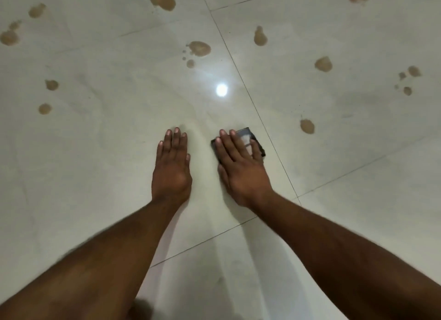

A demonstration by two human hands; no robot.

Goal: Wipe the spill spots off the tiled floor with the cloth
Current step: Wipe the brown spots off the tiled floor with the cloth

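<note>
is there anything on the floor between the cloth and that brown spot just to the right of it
Nothing visible. Only bare tile and one grout line lie between the cloth, pressed under the right hand, and the nearest spot.

cloth [248, 138] mostly hidden under right hand [241, 169]

No text, label, brand, number or sign can be read anywhere on what is in view.

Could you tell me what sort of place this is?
Probably an indoor room with a glossy tiled floor: grout lines, a lamp reflection, and brown spill spots. The right hand presses a cloth down.
</note>
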